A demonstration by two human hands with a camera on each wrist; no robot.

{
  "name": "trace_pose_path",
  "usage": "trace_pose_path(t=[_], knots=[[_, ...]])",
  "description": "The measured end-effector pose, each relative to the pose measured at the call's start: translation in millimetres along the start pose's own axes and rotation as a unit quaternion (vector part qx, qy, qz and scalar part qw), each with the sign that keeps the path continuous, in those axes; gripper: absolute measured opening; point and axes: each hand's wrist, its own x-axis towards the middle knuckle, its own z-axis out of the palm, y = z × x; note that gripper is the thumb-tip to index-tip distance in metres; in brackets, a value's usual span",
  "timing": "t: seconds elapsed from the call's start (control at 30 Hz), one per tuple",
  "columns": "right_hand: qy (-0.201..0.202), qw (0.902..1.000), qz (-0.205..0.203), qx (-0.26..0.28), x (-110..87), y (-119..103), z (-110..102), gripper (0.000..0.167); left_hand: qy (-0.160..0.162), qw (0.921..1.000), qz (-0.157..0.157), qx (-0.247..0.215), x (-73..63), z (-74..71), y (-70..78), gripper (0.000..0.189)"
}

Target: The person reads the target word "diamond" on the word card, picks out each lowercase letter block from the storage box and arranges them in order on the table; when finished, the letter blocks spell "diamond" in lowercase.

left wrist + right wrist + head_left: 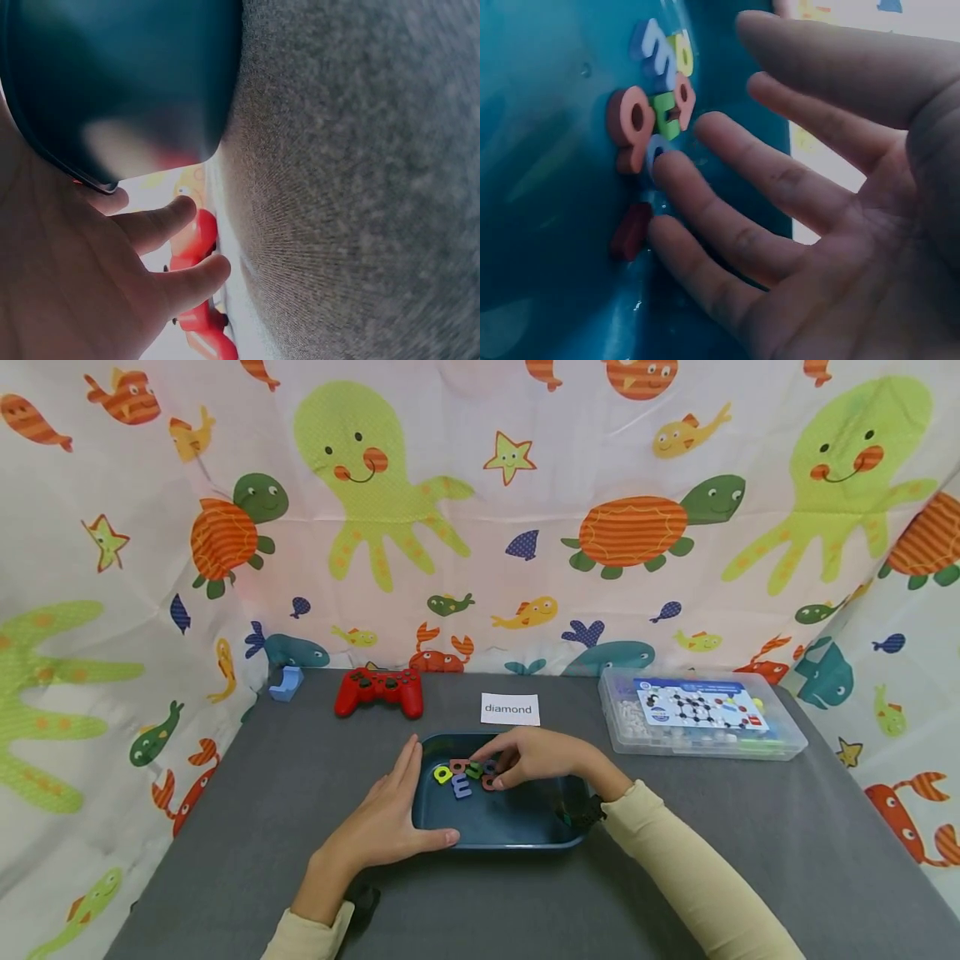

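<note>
Several small coloured letters lie in the left and back part of a dark blue tray (pixel 517 822): a blue m (pixel 658 60), a green n (pixel 663 124), a salmon letter (pixel 620 124), a yellow one (pixel 686 60) and others. A dark red bar-shaped piece (pixel 632 232) lies below them in the right wrist view. My right hand (pixel 536 756) hovers over the tray, its fingers spread and bent down beside the letters; I see nothing held. My left hand (pixel 382 818) rests against the tray's left side, fingers extended and thumb along the front rim.
Behind the tray is a white card (pixel 510 709) reading "diamond". A red game controller (pixel 379 691) and a light blue block (pixel 287 683) sit at the back left. A clear plastic case (pixel 701 714) with a printed label stands at the back right, before a patterned curtain.
</note>
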Motion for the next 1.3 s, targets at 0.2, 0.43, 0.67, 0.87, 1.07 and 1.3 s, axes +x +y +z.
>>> trace_pose_path(t=[0.2,0.43,0.67,0.87,1.07,1.3], knots=[[-0.008,0.9997,0.009,-0.021,0.9,4.7,3.4,0.044,0.000,1.0000,0.001,-0.001,1.7,-0.2,0.9,0.138],[0.000,0.9989,-0.008,-0.046,4.2,9.3,10.3,0.042,-0.005,1.0000,-0.002,-0.008,0.6,-0.4,1.0,0.137],[0.006,0.9943,-0.042,-0.098,10.1,10.4,21.0,0.041,-0.003,0.9999,0.001,-0.017,-0.3,0.2,0.4,0.136],[0.006,0.9904,-0.046,-0.131,14.6,9.8,31.0,0.041,-0.006,0.9996,0.009,-0.024,-0.8,2.4,-0.6,0.133],[0.007,0.9897,-0.056,-0.131,21.3,11.0,33.8,0.038,-0.001,0.9993,0.011,-0.035,-2.1,-0.6,-0.9,0.134],[0.011,0.9900,-0.054,-0.130,25.9,12.3,33.3,0.032,-0.005,0.9991,0.013,-0.040,-1.8,-2.3,-0.9,0.133]])
